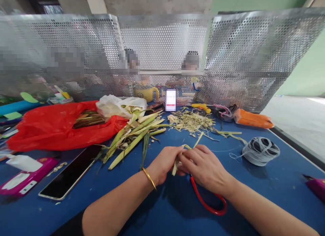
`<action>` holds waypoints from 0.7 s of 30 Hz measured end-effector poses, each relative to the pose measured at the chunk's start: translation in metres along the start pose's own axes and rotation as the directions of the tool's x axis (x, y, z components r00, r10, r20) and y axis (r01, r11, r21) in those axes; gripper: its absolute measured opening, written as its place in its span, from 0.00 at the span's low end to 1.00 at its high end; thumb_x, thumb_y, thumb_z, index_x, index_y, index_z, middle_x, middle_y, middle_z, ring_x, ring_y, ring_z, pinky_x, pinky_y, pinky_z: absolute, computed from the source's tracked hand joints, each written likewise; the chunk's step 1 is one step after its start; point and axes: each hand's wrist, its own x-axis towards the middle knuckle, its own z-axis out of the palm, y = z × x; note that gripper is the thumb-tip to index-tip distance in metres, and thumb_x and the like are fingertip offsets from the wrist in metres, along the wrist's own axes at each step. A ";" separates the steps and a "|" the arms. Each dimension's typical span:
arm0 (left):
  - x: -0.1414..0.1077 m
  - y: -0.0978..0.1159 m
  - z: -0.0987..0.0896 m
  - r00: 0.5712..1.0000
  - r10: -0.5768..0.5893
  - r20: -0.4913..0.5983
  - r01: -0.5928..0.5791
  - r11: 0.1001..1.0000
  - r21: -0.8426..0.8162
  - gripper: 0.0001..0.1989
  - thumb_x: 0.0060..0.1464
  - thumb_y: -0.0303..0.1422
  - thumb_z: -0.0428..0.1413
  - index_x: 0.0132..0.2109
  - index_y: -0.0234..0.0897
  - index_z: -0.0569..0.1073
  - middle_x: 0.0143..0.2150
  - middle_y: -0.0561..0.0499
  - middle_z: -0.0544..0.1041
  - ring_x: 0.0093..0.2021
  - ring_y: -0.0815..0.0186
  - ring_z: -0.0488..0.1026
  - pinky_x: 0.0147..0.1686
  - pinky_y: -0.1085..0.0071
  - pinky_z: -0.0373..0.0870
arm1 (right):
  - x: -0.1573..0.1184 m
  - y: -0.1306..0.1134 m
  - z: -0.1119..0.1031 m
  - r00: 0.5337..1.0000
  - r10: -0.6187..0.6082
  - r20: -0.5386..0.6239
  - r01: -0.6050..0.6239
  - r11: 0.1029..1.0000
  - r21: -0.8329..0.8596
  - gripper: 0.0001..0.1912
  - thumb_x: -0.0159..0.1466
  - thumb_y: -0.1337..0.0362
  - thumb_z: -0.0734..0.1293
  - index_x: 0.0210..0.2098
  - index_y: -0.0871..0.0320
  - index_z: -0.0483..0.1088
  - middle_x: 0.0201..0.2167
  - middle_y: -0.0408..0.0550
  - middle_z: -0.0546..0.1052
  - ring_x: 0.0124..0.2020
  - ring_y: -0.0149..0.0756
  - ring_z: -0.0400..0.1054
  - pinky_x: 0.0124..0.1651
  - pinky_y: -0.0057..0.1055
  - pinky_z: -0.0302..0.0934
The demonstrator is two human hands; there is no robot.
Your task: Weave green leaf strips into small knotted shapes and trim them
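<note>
My left hand (169,163) and my right hand (201,165) meet over the blue table, both with bent fingers closed around a pale green leaf strip (175,165). One end of the strip hangs below my left fingers, and another green end sticks up between the hands. Below my right hand shows a red handle loop (208,206), its upper part hidden under the hand. A thin thread runs on the right toward a ball of grey-white string (261,151). Beyond my hands lie a pile of green husk leaves (137,136) and a heap of shredded bits (194,121).
A red plastic bag (56,126), a white bag (119,105) and a black phone (72,173) lie on the left. An upright lit phone (170,100) stands ahead, before a perforated metal screen (162,36). An orange packet (254,119) is at the right edge.
</note>
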 end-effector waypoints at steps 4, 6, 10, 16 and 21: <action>-0.001 0.003 -0.002 0.999 -0.027 0.020 0.025 0.992 0.122 0.23 0.53 0.47 0.51 0.46 0.33 0.72 0.27 0.45 0.79 0.17 0.66 0.73 0.16 0.76 0.61 | 0.000 0.009 -0.003 0.938 0.343 -0.048 -0.346 0.932 -0.109 0.07 0.65 0.67 0.60 0.40 0.59 0.68 0.33 0.51 0.73 0.35 0.41 0.64 0.37 0.35 0.51; -0.002 0.006 -0.003 0.999 -0.039 0.022 0.035 0.987 0.159 0.25 0.54 0.48 0.50 0.50 0.33 0.71 0.24 0.45 0.79 0.14 0.68 0.69 0.14 0.78 0.56 | 0.001 0.015 -0.004 0.937 0.350 0.010 -0.346 0.928 -0.137 0.06 0.65 0.68 0.61 0.36 0.58 0.70 0.27 0.47 0.72 0.31 0.38 0.64 0.36 0.34 0.49; -0.002 0.010 -0.004 1.000 0.012 -0.011 -0.009 0.977 0.212 0.23 0.54 0.45 0.50 0.44 0.29 0.75 0.17 0.48 0.74 0.11 0.73 0.60 0.15 0.77 0.51 | 0.000 0.021 -0.005 0.955 0.295 0.022 -0.287 0.941 -0.180 0.09 0.65 0.69 0.60 0.29 0.58 0.69 0.24 0.44 0.70 0.26 0.34 0.62 0.36 0.34 0.46; 0.001 0.009 -0.006 0.992 0.076 -0.097 -0.068 0.994 0.085 0.11 0.50 0.35 0.55 0.26 0.33 0.74 0.27 0.49 0.76 0.26 0.68 0.71 0.24 0.76 0.62 | -0.001 0.017 -0.007 0.967 0.256 -0.017 -0.250 0.928 -0.276 0.10 0.64 0.69 0.61 0.26 0.58 0.67 0.23 0.45 0.69 0.27 0.35 0.60 0.38 0.35 0.46; 0.004 0.006 -0.010 0.972 -0.165 0.165 0.216 0.902 -0.373 0.06 0.51 0.31 0.56 0.30 0.32 0.72 0.30 0.48 0.76 0.33 0.63 0.76 0.38 0.66 0.71 | -0.001 0.013 -0.008 0.981 0.193 -0.037 -0.194 0.925 -0.326 0.10 0.62 0.73 0.61 0.25 0.59 0.66 0.22 0.46 0.67 0.26 0.36 0.59 0.41 0.37 0.48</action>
